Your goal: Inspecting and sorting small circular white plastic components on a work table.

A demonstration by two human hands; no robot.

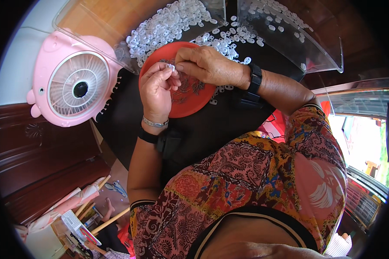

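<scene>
My left hand [154, 93] pinches a small white plastic piece [171, 67] between thumb and fingertips, above a round red plate [182, 113]. Close beside that piece, on its right, my right hand [209, 64] has its fingers pressed together. Whatever they hold is too small or too hidden to tell. Many thin grey metal pieces [197, 88] lie scattered in the plate under both hands. Behind the plate spreads a large heap of white plastic pieces [168, 26], oval with holes. More of these white pieces [231, 39] lie loose on the black tabletop [203, 134].
A pink animal-shaped fan [73, 82] stands at the left, near the table edge. Two clear plastic bins [341, 64] [58, 21] lie open toward the table at the back. At the lower left, part of another person [110, 209] shows beside wooden sticks and a white basket [73, 222].
</scene>
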